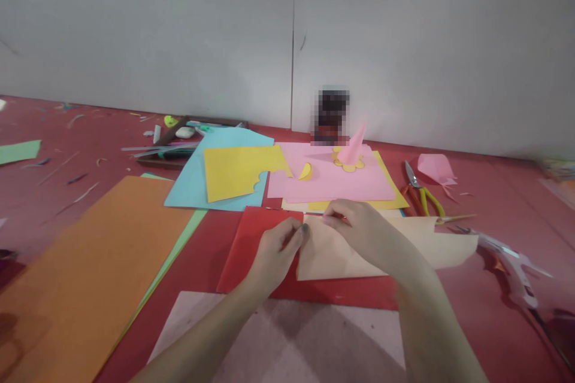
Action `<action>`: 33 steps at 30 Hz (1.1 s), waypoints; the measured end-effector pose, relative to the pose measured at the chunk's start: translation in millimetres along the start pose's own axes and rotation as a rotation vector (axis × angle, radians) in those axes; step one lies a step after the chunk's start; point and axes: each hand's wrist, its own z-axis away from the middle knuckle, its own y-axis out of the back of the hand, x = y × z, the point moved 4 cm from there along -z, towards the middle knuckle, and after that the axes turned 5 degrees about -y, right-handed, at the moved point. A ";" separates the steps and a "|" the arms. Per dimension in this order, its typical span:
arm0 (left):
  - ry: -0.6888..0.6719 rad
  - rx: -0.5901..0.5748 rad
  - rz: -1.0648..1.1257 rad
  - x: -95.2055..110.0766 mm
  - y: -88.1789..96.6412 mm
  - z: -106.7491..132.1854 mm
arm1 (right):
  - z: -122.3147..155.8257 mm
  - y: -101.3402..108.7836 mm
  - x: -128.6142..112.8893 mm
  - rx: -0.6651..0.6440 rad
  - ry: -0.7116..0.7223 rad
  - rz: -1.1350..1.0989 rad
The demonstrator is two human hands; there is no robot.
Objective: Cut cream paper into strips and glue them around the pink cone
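A cream sheet of paper (345, 254) lies over a red sheet (251, 239) in front of me. My left hand (275, 254) pinches the cream sheet's left edge, near its upper corner. Fingers bent together, my right hand (354, 224) presses or grips the top edge of the same sheet; its thumb side is partly hidden. Just beyond, a pink paper cone (354, 148) stands on a yellow scalloped base (350, 166) on pink sheets (332, 188). A small folded yellow piece (305, 172) lies beside it.
Scissors (420, 185) and a glue gun (507, 263) lie at right, near a pink paper scrap (435, 167). Yellow (233, 173), blue (184, 188) and orange sheets (99, 257) spread leftward. A dark tray (166, 158) holds tools, and a white wall (157, 36) bounds the back.
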 end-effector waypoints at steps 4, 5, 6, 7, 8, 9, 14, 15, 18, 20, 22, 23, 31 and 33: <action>-0.005 0.015 0.007 1.1 1.2 0.6 | 1.0 -0.3 -1.5 -0.006 0.013 -0.007; -0.002 0.019 0.010 1.6 1.5 0.5 | 1.0 -0.7 -1.4 -0.007 0.015 -0.008; 0.004 0.024 0.015 2.1 1.8 0.5 | 0.9 -1.2 -1.3 -0.009 0.015 -0.008; 0.009 0.029 0.019 2.5 2.1 0.3 | 0.7 -1.7 -1.1 -0.011 0.016 -0.008; 0.014 0.032 0.022 2.9 2.3 0.2 | 0.5 -2.3 -1.0 -0.016 0.016 -0.010; 0.017 0.031 0.021 3.2 2.3 0.1 | 0.4 -2.7 -0.8 -0.021 0.015 -0.013; -0.001 0.017 -0.002 3.4 2.8 0.0 | 1.0 -2.2 -2.3 -0.037 0.023 -0.028; -0.004 0.012 0.001 3.2 2.9 0.1 | 1.3 -2.0 -2.7 -0.038 0.024 -0.027; -0.009 -0.007 0.019 2.8 2.8 0.4 | 2.0 -1.9 -3.5 -0.042 0.026 -0.021; -0.007 -0.015 0.027 2.9 2.6 0.8 | 2.4 -2.2 -3.9 -0.041 0.031 -0.020; -0.004 -0.012 0.034 3.5 2.5 1.2 | 2.9 -2.5 -4.1 -0.039 0.040 -0.022; -0.006 -0.007 0.038 3.9 2.6 1.4 | 3.1 -2.6 -4.0 -0.038 0.043 -0.024; -0.018 0.021 0.024 4.2 3.8 -0.1 | 2.7 -3.1 -4.5 -0.066 0.043 -0.064; -0.010 0.024 0.013 3.7 4.2 -0.4 | 2.4 -2.9 -5.1 -0.068 0.029 -0.085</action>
